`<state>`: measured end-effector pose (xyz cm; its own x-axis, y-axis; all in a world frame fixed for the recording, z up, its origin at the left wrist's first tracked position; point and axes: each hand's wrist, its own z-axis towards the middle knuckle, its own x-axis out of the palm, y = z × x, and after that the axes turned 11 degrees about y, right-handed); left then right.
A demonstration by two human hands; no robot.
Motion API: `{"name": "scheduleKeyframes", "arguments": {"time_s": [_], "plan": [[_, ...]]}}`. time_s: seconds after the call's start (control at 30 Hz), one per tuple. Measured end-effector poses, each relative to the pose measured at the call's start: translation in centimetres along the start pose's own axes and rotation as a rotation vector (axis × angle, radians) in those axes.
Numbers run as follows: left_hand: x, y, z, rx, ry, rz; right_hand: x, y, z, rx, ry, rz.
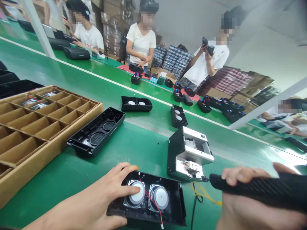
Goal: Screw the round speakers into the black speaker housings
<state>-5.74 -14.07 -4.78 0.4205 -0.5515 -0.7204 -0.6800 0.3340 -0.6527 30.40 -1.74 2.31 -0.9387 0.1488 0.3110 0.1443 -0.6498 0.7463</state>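
Note:
Right in front of me lies a black speaker housing (176, 195) with two round speaker drivers (160, 197) in it. A red and black wire with a white plug (162, 225) runs across them. My left hand (110, 191) grips the housing at its left end, thumb on the near side and one finger over the left driver. My right hand (240, 204) is closed around a black electric screwdriver (254, 188), held level. The screwdriver's tip points left, at the front outlet of a silver and black screw feeder (192, 153); whether they touch I cannot tell.
A cardboard divider box (79, 123) with a few drivers stands at left. Open housings lie on the green table: an empty-looking one (100, 131), and two with drivers (136, 103), (178, 115). A black cable (194, 207) hangs near the feeder. Co-workers (141, 41) stand across.

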Motion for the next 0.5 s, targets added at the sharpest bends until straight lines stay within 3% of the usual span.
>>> {"name": "scheduleKeyframes", "arguments": {"time_s": [0.07,0.17,0.5], "plan": [[0.1,-0.1,0.6,0.012,0.002,0.000,2.1,-0.8,0.8,-0.098,0.008,-0.128],[0.2,-0.3,1.2,0.031,-0.003,0.001,4.0,-1.8,0.8,-0.085,0.034,-0.190],[0.9,0.0,1.4,0.077,-0.032,-0.033,3.8,-2.4,-0.2,-0.029,0.079,-0.156]]}}
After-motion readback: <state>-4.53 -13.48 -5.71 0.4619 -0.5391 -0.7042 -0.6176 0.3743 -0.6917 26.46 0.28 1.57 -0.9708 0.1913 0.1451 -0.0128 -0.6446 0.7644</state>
